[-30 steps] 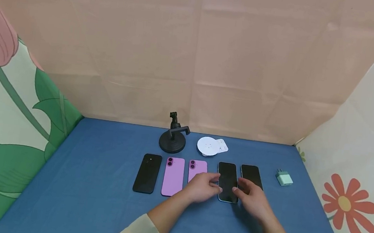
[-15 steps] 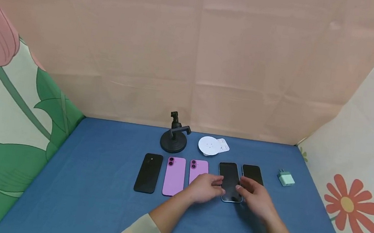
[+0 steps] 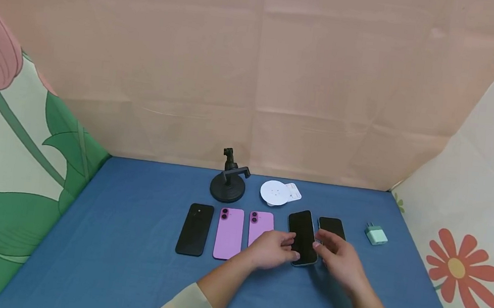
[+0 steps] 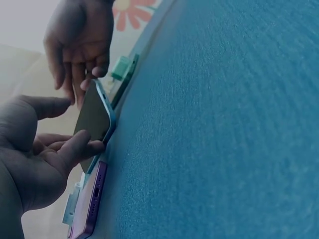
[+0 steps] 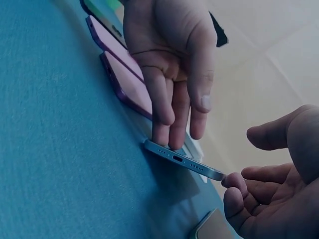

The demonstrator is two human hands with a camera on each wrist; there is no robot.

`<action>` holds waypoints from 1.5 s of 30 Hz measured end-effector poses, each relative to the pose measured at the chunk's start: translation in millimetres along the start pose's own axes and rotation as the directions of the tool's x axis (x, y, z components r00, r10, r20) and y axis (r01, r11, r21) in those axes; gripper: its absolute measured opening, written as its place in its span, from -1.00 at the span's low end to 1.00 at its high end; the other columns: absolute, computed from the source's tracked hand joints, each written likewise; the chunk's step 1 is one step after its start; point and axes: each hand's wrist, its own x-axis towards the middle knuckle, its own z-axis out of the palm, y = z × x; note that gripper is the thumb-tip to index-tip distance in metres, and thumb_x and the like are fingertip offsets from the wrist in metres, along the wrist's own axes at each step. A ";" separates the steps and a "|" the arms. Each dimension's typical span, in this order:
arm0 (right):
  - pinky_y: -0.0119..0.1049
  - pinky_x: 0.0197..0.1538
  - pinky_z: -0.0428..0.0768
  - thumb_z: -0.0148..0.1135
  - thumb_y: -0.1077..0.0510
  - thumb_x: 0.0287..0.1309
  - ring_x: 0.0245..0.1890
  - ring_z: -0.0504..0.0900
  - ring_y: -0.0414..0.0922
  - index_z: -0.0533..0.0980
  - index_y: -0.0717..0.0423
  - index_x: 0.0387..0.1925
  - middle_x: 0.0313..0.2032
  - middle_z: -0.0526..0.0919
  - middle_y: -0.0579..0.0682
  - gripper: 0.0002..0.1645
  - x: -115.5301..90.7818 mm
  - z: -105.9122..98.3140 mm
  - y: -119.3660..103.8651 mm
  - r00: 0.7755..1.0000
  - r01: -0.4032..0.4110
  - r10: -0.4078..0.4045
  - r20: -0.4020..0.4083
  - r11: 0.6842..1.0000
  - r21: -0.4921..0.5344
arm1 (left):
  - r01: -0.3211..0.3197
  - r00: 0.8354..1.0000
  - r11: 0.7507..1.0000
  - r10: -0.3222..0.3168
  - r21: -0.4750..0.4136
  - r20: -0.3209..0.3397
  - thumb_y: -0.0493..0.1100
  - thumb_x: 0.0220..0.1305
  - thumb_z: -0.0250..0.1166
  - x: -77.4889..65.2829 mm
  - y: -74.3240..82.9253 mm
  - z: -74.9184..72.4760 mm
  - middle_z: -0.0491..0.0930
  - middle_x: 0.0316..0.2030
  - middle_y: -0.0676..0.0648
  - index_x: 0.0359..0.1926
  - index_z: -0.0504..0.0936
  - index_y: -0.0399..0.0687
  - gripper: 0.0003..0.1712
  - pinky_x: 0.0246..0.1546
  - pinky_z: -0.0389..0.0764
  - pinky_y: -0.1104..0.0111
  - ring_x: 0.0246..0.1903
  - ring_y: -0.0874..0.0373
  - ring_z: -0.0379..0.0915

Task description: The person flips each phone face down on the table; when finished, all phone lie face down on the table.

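A dark-screened phone (image 3: 302, 231) with a light blue frame is tilted up off the blue table, screen up, a shadow under it in the right wrist view. My left hand (image 3: 270, 249) is at its left edge. At its right edge is my right hand (image 3: 341, 260), fingertips touching the edge near a corner in the right wrist view. Both thumbs stand apart from the phone, and the fingers look loose. A second dark phone (image 3: 332, 227) lies partly behind my right hand. Left of my left hand lie two pink phones, one whole (image 3: 228, 236) and one partly covered (image 3: 260, 224).
A black phone (image 3: 194, 229) lies at the left end of the row. Behind stand a black phone stand (image 3: 227, 187) and a white round disc (image 3: 275, 193) with a small card (image 3: 294, 192). A pale green plug charger (image 3: 376, 235) is at the right. A beige backdrop (image 3: 256, 74) closes the back.
The dark-screened phone lay flatter before; now it is tilted, and its upper end looks raised. My right hand has shifted slightly right, my left hand hardly at all.
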 end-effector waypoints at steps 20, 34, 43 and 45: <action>0.14 0.23 0.57 0.23 0.08 0.46 0.29 0.55 0.18 0.45 0.22 0.39 0.29 0.60 0.18 -0.43 -3.5 9.8 -26.4 0.995 0.097 -0.097 -0.010 0.995 -0.016 | 0.006 1.000 1.000 -0.006 -0.021 -0.011 0.01 0.40 0.38 -2.3 -0.2 -4.6 0.63 0.25 -0.09 0.40 0.52 -0.22 -0.34 0.16 0.61 0.31 0.15 0.20 0.62; -0.05 0.13 0.63 0.21 0.12 0.47 0.21 0.56 0.09 0.45 0.20 0.40 0.26 0.63 0.11 -0.45 -1.7 18.7 -27.9 0.992 0.122 -0.123 0.035 0.992 0.020 | -0.002 0.995 1.000 0.001 -0.013 -0.098 0.03 0.43 0.34 -4.8 5.6 -12.8 0.66 0.21 0.00 0.43 0.52 -0.04 -0.37 0.13 0.65 0.19 0.16 0.19 0.62; -0.24 0.00 0.64 0.22 0.14 0.47 0.17 0.58 0.04 0.42 0.28 0.40 0.24 0.64 0.16 -0.43 -0.9 24.5 -24.4 0.989 0.123 -0.127 0.073 0.991 0.062 | 0.005 0.989 1.000 -0.008 -0.024 -0.145 -0.09 0.44 0.33 -6.5 1.0 -20.0 0.70 0.16 -0.04 0.37 0.56 -0.16 -0.46 0.07 0.68 0.23 0.13 0.14 0.65; -0.21 0.02 0.65 0.22 0.15 0.47 0.18 0.59 0.04 0.43 0.27 0.40 0.24 0.65 0.15 -0.43 0.1 25.8 -23.6 0.989 0.123 -0.127 0.072 0.991 0.059 | 0.004 0.988 1.000 -0.008 -0.026 -0.154 -0.12 0.44 0.33 -7.0 -0.2 -21.1 0.72 0.12 -0.06 0.36 0.57 -0.18 -0.47 0.03 0.70 0.25 0.08 0.14 0.68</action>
